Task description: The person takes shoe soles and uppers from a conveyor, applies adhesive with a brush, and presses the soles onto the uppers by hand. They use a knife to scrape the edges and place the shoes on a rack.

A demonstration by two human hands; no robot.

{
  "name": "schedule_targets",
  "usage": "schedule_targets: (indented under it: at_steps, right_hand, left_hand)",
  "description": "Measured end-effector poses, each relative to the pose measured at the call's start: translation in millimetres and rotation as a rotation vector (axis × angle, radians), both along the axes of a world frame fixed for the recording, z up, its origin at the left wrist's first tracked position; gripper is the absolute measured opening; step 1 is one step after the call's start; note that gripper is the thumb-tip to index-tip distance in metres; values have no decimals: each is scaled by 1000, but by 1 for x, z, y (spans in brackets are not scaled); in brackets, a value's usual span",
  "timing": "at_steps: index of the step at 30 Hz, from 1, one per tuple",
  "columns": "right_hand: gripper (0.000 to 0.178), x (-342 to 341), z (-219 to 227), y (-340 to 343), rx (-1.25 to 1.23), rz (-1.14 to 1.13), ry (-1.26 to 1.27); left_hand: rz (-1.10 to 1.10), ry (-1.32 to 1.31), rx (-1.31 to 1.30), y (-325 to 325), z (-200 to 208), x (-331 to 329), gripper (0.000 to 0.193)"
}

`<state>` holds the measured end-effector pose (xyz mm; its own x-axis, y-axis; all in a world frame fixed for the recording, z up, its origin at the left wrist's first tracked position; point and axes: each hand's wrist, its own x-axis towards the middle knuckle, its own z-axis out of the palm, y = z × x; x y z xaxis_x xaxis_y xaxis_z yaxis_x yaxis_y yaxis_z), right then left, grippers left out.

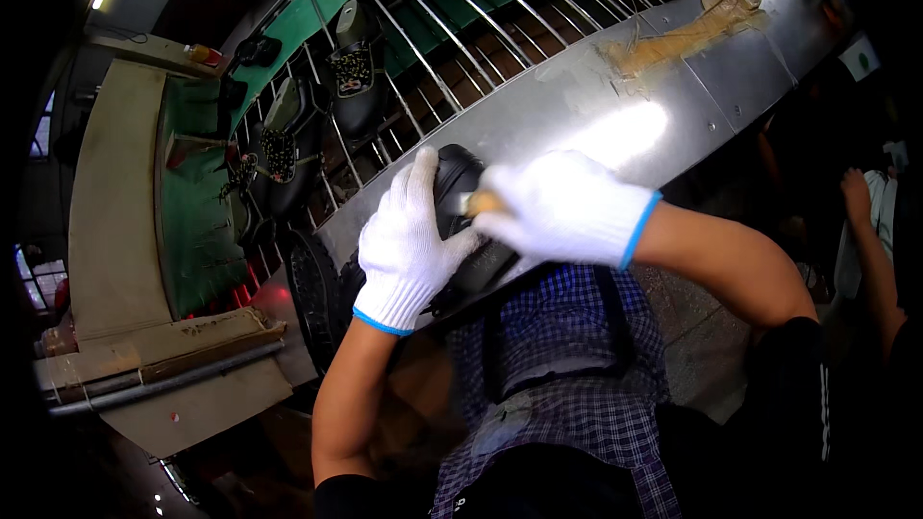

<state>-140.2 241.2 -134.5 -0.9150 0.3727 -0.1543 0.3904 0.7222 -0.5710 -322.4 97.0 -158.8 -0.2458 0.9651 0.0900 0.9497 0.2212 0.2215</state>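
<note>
Both my hands wear white knit gloves with blue cuffs. A black shoe (460, 171) lies tilted at the metal edge in front of me, partly covered by my hands. My left hand (411, 235) grips it from the left, fingers stretched along its side and thumb across it. Over the shoe, my right hand (558, 209) is closed on a short tool with a yellow-brown handle (486, 202). The pale end of that tool meets the shoe; motion blur hides its exact kind.
Metal bars (423, 34) form a rack over green sheeting, carrying black laced shoes (356, 86) at left. Along it runs a shiny metal ledge (692, 115) with torn brown tape (687, 38). A dark treaded sole (312, 288) stands left of my wrist. Another person's arm (870, 240) shows far right.
</note>
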Motion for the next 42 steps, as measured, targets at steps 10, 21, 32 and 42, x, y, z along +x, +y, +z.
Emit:
schedule_targets:
  at_steps: [10,21,32,42]
  right_hand:
    - [62,70,-43,25,-315,-388,-37]
    - [58,51,-72,26,-609,-432,103]
    - [43,46,-65,8,-849,-608,203]
    - [55,34,-50,-8,-504,-460,189]
  left_hand:
    - [-48,-44,-179,28,29,-7,116]
    - [-215,59,-645,69,69,2,87]
    - [-318,-156,-872,104,58,-24,95]
    - [16,-875,-243,8,49,-93,44]
